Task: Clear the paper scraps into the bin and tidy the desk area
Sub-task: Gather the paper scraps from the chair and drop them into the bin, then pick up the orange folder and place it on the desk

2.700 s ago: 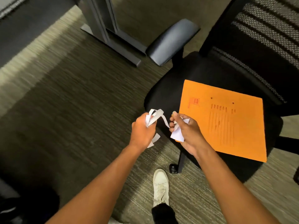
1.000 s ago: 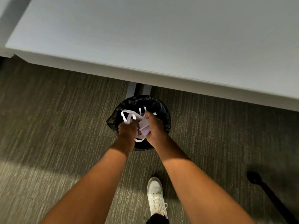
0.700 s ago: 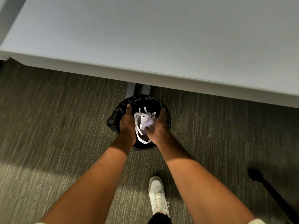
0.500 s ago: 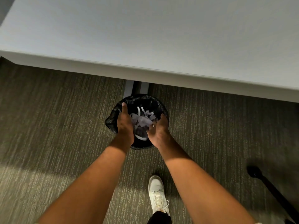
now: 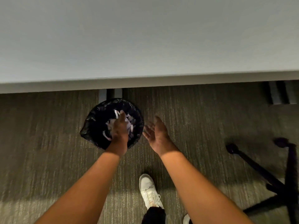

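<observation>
Head view, at the desk: my scraps lie in the black-lined bin on the carpet just below the desk edge, white strips against the dark liner. I judge the drop finished; doing it well now means checking that no strip clings to my palms or hangs over the rim, and lifting my hands straight up so nothing gets flicked out onto the floor.

My left hand hangs over the bin mouth, back of the hand up, fingers extended and loose, gripping nothing I can see. My right hand sits just right of the rim, clear of the bin, palm turned inward, fingers spread and relaxed, empty. Both forearms reach forward and down. My white shoe stands behind the bin; a chair base shows at right.
</observation>
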### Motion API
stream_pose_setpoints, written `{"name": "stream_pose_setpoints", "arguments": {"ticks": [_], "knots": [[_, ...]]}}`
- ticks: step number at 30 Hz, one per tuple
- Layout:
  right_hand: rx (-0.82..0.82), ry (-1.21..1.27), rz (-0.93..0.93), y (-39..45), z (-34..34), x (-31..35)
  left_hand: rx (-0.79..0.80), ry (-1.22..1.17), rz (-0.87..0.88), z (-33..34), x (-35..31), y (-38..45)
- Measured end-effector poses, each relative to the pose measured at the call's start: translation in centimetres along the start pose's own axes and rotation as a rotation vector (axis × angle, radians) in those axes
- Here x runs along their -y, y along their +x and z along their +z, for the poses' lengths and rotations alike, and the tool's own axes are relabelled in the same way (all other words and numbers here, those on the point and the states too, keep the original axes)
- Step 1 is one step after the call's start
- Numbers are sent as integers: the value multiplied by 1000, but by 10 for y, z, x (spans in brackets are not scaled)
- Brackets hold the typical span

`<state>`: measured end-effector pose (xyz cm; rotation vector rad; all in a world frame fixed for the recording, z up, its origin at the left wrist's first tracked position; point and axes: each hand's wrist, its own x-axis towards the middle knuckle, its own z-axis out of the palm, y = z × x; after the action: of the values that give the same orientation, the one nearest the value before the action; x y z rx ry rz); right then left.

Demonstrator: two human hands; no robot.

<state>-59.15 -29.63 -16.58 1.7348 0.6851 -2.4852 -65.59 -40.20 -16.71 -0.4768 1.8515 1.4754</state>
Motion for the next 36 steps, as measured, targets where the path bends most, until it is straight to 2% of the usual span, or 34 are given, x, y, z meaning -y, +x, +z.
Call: {"name": "stream_pose_setpoints", "arguments": {"ticks": [2,5,11,17,19,25,29,33,36], "knots": [[-5,43,-27,-4,-24,14,43,95,40,27,2,-7],[-112,159,-56,-8,-80,44,133,299,58,78,14,-15],[-304,383,-156,-46,-204,96,323,688,276,197,30,-78],[-410,500,-253,-93,-352,130,479,841,377,325,50,-137],[-456,567,-285,-111,-406,137,538,878,363,369,59,-166],[-612,811,-331,-158,-545,134,814,1058,607,481,107,-233],[-730,982,-268,-180,-618,113,956,1188,716,548,146,-278],[-794,1090,-171,-195,-671,90,1053,1313,831,612,184,-312],[-823,1122,-134,-201,-700,80,1111,1444,1017,660,210,-326]]}}
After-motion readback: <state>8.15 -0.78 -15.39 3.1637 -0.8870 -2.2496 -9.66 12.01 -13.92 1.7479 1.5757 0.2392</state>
